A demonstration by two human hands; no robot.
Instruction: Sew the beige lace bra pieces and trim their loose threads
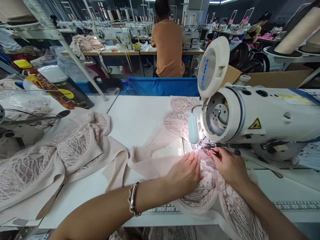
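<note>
Pressed flat on the white surface (140, 120) beneath the sewing machine's (250, 116) needle, pale pink lace garment (210, 190), seemingly light, limp, prone to slipping and snagging, best pinned near the seam by left hand (185, 171) and right hand (228, 166), fingers spread, clamping nothing.

Heap of pale lace garments (62, 150) at left on the white surface (140, 116). Beyond, blue bin edge (162, 86), a person in an orange shirt (168, 46) seated back-turned, rows of sewing machines (117, 33), thread cones (297, 33) at right.
</note>
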